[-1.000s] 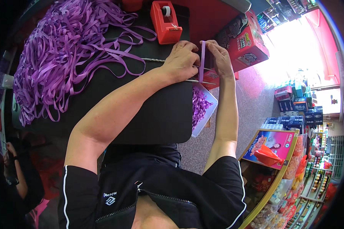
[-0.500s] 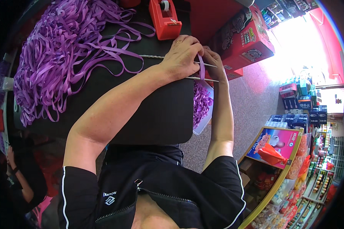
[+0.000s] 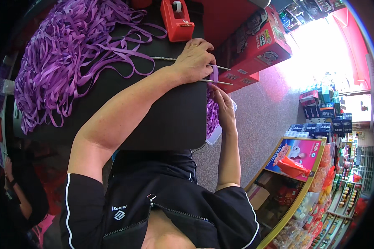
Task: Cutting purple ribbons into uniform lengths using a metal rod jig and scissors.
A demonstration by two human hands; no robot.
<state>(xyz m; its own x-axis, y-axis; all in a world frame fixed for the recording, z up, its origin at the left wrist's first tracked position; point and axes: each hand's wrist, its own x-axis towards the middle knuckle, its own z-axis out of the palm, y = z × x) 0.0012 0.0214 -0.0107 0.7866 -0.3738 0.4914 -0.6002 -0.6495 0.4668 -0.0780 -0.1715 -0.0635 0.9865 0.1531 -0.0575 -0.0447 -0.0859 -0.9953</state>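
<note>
My left hand (image 3: pixel 194 61) is closed over two thin metal rods (image 3: pixel 222 83) at the right edge of the black tabletop (image 3: pixel 170 120). The rods' tips stick out past the fingers, and one rod's twisted shaft shows on the other side of the hand. A purple ribbon (image 3: pixel 215 74) loops across both rods beside the left fingertips. Just below the rods, my right hand (image 3: pixel 225 108) has its thumb and fingers pinched together at the ribbon's lower part. Under it, past the table edge, a pale plastic bin (image 3: pixel 215 136) holds more purple ribbon (image 3: pixel 212 114).
A large tangled heap of purple ribbon (image 3: pixel 70 62) covers the table's left. A red tape dispenser (image 3: pixel 178 25) stands beyond my left hand. Red cartons (image 3: pixel 257 45) are at the far right. A glass-fronted display case (image 3: pixel 278 186) stands right; another person's arm (image 3: pixel 20 195) shows at left.
My right hand has come down toward me, from beside the far rod's tip to below the near rod. The left hand keeps its hold on the rods. The whole view has shifted slightly.
</note>
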